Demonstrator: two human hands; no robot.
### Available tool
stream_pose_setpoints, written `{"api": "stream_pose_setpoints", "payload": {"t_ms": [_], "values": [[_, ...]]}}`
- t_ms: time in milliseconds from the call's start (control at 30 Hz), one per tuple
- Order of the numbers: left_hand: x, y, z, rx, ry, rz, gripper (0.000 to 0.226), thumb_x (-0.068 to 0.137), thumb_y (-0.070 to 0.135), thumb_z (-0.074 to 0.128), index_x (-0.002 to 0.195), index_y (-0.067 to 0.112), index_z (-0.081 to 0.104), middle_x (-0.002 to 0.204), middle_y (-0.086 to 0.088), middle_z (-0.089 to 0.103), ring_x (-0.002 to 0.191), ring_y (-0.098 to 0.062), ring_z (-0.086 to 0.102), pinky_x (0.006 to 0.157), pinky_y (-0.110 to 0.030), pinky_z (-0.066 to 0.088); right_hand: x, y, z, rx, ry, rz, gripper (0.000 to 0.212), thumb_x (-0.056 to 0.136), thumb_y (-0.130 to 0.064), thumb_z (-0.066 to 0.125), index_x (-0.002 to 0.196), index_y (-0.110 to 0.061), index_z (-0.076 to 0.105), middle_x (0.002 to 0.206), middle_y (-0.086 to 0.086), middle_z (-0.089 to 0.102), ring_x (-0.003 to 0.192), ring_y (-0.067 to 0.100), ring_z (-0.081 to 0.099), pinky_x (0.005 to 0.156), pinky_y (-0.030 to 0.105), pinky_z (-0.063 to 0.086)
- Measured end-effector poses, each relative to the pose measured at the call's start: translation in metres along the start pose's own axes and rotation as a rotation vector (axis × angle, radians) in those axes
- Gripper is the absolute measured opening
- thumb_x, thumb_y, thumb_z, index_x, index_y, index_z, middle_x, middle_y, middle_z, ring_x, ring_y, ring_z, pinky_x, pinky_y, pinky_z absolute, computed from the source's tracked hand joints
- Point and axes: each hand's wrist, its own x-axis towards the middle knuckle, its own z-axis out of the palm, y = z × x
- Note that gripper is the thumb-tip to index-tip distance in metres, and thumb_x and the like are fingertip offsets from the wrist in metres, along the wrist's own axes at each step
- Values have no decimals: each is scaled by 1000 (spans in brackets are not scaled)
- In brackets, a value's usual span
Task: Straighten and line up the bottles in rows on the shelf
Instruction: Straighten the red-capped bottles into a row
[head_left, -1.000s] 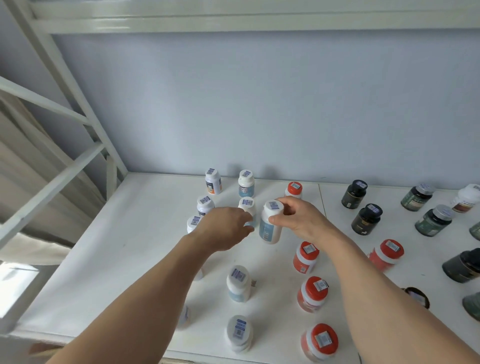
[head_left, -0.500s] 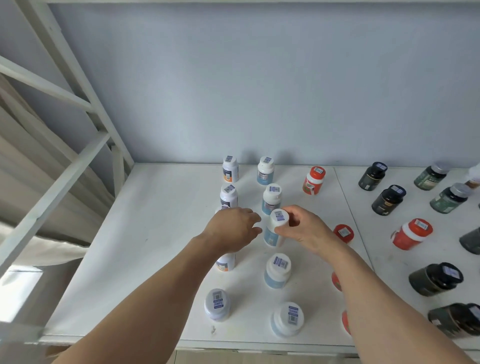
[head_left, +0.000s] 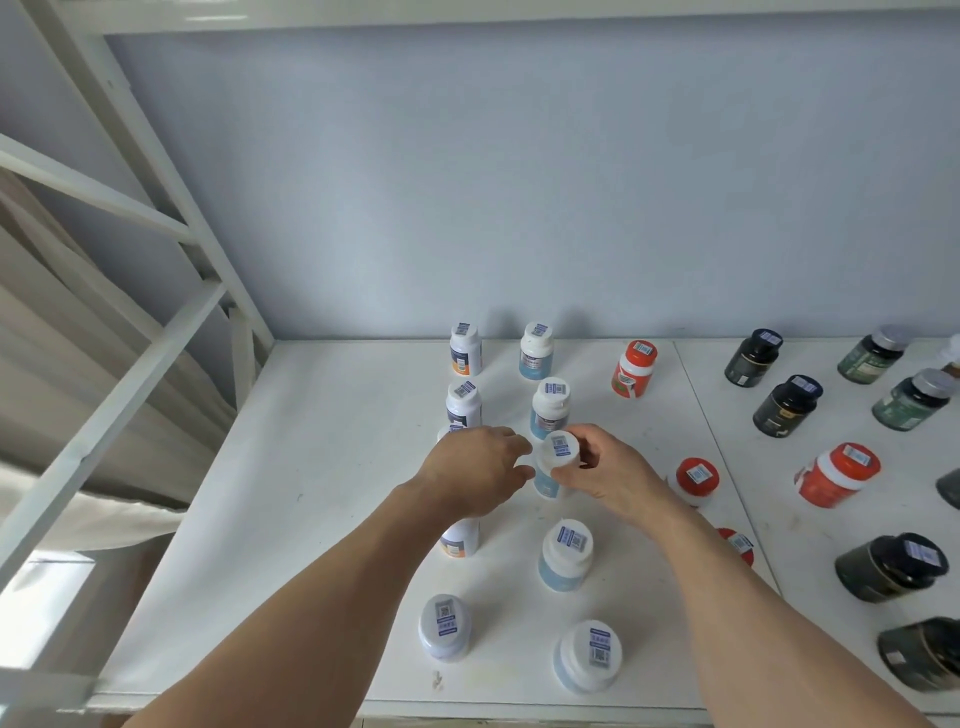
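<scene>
Single head cam, wide-angle, looks forward and down onto shelf from close above; wall fills upper frame.

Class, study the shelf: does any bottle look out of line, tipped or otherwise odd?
No bottle is tipped or spilled, all stand upright. The red-capped bottles are the oddest: they stagger instead of forming a straight row. The right hand grips a white bottle; the left hand curls beside it.

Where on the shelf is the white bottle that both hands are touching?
In the head view, the white bottle stands mid-shelf between the left hand and right hand, third in the blue-labelled column.
</scene>
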Motion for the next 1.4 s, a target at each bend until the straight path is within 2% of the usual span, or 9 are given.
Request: {"api": "stream_pose_setpoints", "payload": {"t_ms": [267,500,600,733,900,1000,1167,1300,1400], "values": [[9,8,-14,-8,8,23,41,99,46,42,133,28,54,128,6,59,115,-18,57,85,-33,50,-5,-13,-25,83,-20,-3,47,83,-33,75,123,-37,52,125,-18,55,121,5,51,100,30,41],[46,37,-39,20,81,34,37,99,43,43,127,25,58,122,5,61,111,-22,58,73,-32,46,17,-15,-96,51,272,-42,36,86,-32,69,120,-25,65,122,-9,65,113,7,58,90,25,42],[73,53,-40,-18,75,-12,41,99,44,45,133,25,55,131,6,58,116,-22,57,87,-36,49,36,-4,-123,26,325,-37,37,86,-32,70,121,-24,62,119,-6,63,117,12,57,87,26,39],[112,72,-34,-92,41,-117,45,97,46,47,137,25,50,139,7,53,122,-19,53,93,-34,47,71,17,-145,-38,246,-8,57,89,-38,69,140,-22,48,142,0,53,130,17,50,97,31,40],[149,80,-22,-214,-14,-250,53,96,42,54,143,20,43,145,2,47,131,-20,46,103,-33,40,109,33,-143,-10,136,17,72,84,-39,74,146,-24,40,149,2,47,133,22,48,102,36,40],[165,81,-14,-237,-59,-275,57,95,40,57,145,18,40,147,0,46,133,-19,43,106,-32,37,122,39,-138,-21,105,25,66,84,-38,74,142,-24,44,140,0,53,124,22,53,94,31,41],[188,79,-11,-337,-132,-280,68,91,41,63,148,17,35,148,0,45,136,-18,40,108,-29,35,130,47,-147,70,110,-15,31,84,-37,73,112,-28,62,107,-7,66,95,11,62,71,23,43],[197,75,-9,-585,-168,-319,67,83,40,72,142,22,46,137,5,56,125,-15,52,99,-27,44,130,38,-164,105,119,-72,26,83,-41,73,105,-28,69,97,-11,68,91,10,63,71,26,46],[203,72,-9,-641,-200,-248,34,82,35,72,112,21,65,106,4,68,101,-16,62,84,-28,46,133,32,-172,159,114,-80,30,77,-49,74,99,-28,73,93,-10,72,90,14,67,85,39,55]]}}
